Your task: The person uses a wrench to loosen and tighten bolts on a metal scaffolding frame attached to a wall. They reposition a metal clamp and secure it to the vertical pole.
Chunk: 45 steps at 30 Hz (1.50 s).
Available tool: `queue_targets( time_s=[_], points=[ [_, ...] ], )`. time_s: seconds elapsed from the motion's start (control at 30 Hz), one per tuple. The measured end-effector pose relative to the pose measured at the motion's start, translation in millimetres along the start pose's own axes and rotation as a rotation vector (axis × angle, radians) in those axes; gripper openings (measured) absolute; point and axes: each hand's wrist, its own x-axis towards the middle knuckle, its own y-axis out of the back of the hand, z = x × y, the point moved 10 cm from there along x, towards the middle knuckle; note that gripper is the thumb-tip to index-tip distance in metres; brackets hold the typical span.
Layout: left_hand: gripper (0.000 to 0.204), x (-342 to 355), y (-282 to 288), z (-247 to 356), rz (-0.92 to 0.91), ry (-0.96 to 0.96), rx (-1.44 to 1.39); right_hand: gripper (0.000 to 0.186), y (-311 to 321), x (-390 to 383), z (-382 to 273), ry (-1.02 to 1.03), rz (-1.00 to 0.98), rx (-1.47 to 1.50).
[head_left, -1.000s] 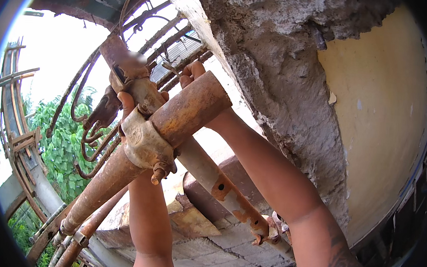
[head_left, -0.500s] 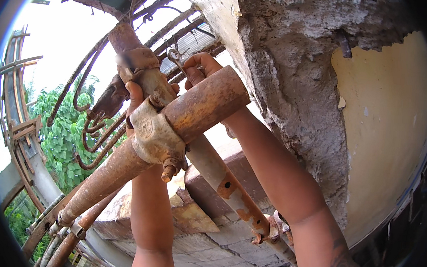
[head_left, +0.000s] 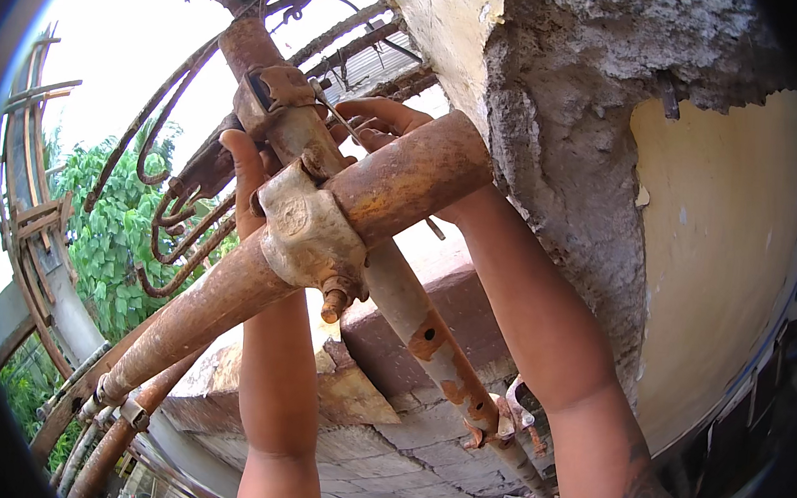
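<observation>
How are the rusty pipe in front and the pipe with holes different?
The front pipe looks rusty brown nearly all over; the holed pipe has pale grey stretches. The front pipe rises toward the right; the holed pipe rises toward the left. The holed pipe shows dark holes; none show on the front pipe. Both are round and meet at the clamp.

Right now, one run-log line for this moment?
left hand: behind pipe, partly hidden | right hand: thin metal rod in grip | clamp: at pipe crossing

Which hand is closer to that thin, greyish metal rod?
The right hand, which holds the rod. The left hand is farther left, beside the rusty, slanting metal pipe.
</observation>
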Motion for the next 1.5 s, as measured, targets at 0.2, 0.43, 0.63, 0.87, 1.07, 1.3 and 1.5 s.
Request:
queue_targets(
  time_s=[0.2,0.43,0.63,0.87,1.07,1.3,1.5],
  points=[
    [0.065,0.1,-18.8,0.6,0.106,-0.073,0.065,0.047,0.0,1.7,-5.3,-0.139,-0.014,-0.055],
    [0.078,3.4,-11.1,8.2,-0.097,-0.019,-0.011,0.042,-10.0,-52.3,-9.2,-0.241,0.041,-0.824],
    [0.079,9.4,-9.6,4.5,-0.237,0.038,-0.120,0.035,-9.3,-117.2,-11.9,-0.380,0.217,-0.654],
    [0.069,-0.4,-20.6,-3.4,-0.028,-0.002,-0.050,0.030,-23.0,-121.6,-41.9,-0.056,0.188,-0.640],
    [0.088,6.6,2.3,0.3,-0.084,-0.009,-0.076,0.020,-31.0,-123.6,-43.9,-0.016,0.304,-0.502],
    [0.069,4.7,-10.3,-7.6,-0.127,-0.007,-0.062,0.027,-51.0,-120.0,-56.6,0.159,0.334,-0.497],
    [0.066,2.3,-8.4,-4.5,-0.045,-0.073,-0.070,0.033,-60.0,-118.5,-62.8,0.192,0.346,-0.503]
  ],
)
